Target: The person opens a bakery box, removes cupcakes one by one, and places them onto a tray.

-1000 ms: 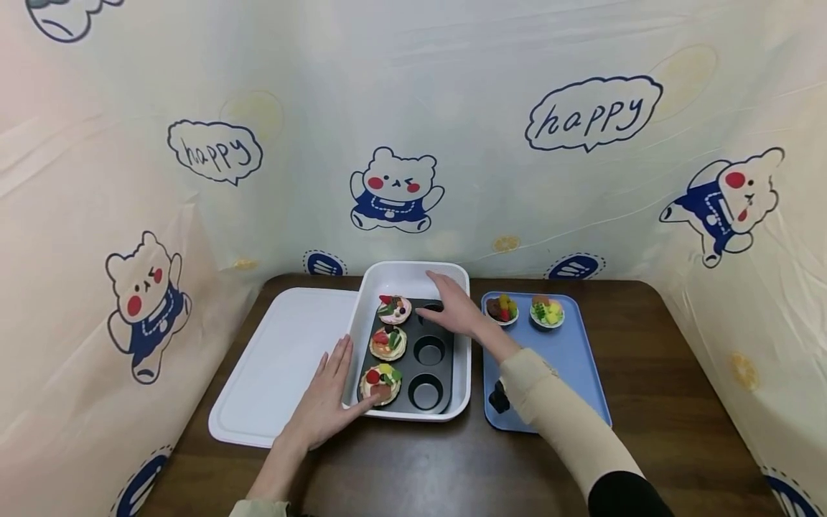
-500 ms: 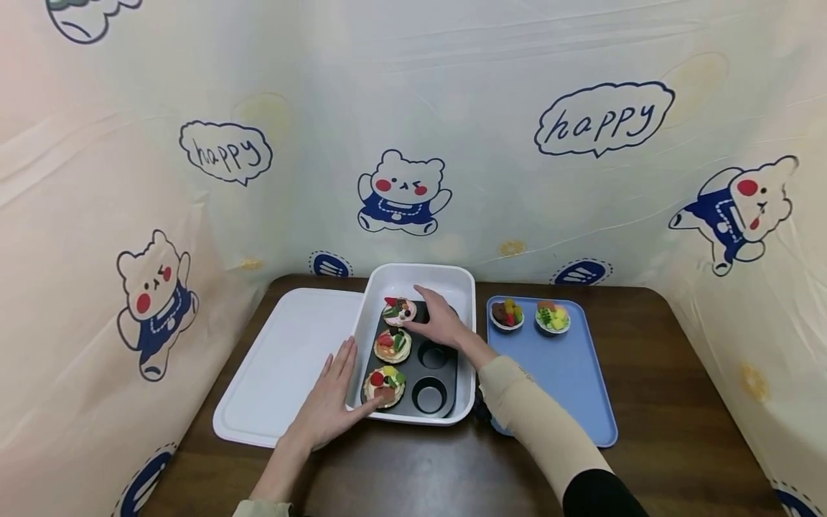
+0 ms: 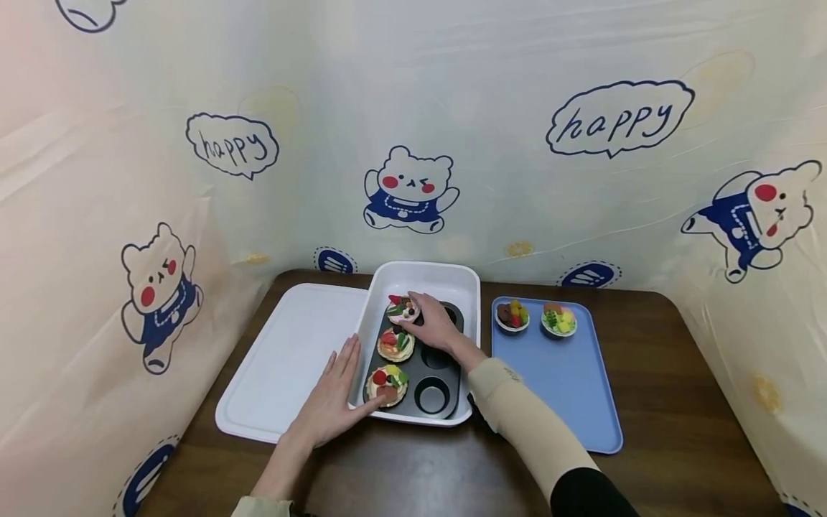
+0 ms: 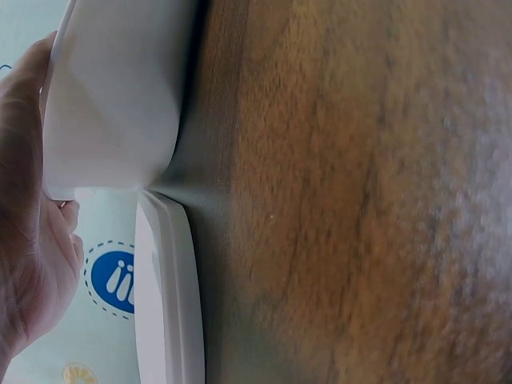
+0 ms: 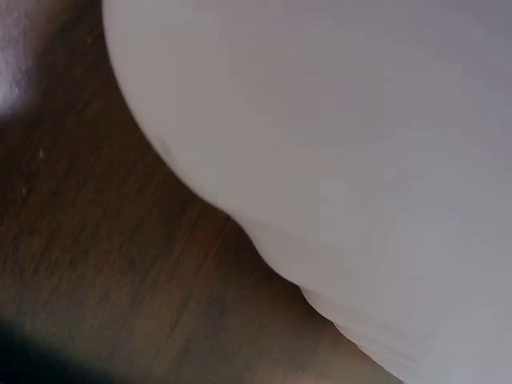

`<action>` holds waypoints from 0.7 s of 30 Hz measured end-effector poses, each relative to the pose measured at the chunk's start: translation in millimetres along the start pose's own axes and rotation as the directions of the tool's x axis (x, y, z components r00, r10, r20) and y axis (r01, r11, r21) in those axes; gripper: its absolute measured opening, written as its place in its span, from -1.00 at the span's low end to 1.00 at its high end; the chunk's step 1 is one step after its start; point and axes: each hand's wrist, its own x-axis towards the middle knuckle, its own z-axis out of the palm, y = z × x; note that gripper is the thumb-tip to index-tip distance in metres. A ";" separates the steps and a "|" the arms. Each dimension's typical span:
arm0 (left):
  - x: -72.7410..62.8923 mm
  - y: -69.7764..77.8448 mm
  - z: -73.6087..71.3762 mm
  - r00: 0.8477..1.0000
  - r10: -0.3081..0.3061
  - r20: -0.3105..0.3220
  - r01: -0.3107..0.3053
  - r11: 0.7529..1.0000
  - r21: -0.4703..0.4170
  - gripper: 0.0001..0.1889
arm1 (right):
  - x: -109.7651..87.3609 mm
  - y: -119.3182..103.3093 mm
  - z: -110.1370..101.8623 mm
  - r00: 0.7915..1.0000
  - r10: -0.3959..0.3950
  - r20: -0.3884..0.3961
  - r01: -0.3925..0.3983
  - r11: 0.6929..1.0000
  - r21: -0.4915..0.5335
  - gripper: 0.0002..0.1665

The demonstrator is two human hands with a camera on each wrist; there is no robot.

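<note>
Inside a deep white tray (image 3: 426,271) sits a dark muffin pan (image 3: 412,406). Its left column holds fruit-topped cupcakes: a far one (image 3: 399,309), a middle one (image 3: 395,345) and a near one (image 3: 381,382). My right hand (image 3: 436,327) reaches over the pan and pinches the far cupcake, thumb and fingertips on either side of it. My left hand (image 3: 332,395) lies with straight fingers along the tray's left rim, its thumb over the near cupcake's edge. In the left wrist view that hand (image 4: 28,216) rests against the tray wall. The right wrist view shows no fingers.
A flat white board (image 3: 284,359) lies left of the deep tray, partly beside its wall. To the right, a blue tray (image 3: 555,380) carries two topped cups, one with brown and red topping (image 3: 512,316) and one green and yellow (image 3: 559,320). A patterned curtain stands behind the table.
My right hand has moved left and toward me, from above the pan's far right cup to the far left cupcake, and closed on it. My left hand has stayed at the rim.
</note>
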 end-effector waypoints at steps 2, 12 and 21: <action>0.2 -0.1 -0.9 1.000 0.005 -0.003 -0.005 1.000 -0.001 0.29 | 0.4 -2.2 0.4 1.000 -0.015 -0.006 0.015 0.999 -0.041 -0.08; 0.0 -0.5 -0.6 1.000 -0.006 0.006 0.006 1.000 -0.004 0.30 | 15.1 12.9 10.6 0.990 -0.143 -0.015 0.141 0.987 -0.076 -0.15; 0.0 -0.5 -1.2 1.000 0.000 0.005 0.000 1.000 -0.004 0.29 | 6.9 4.6 6.9 0.991 -0.118 -0.069 0.118 0.993 0.002 -0.23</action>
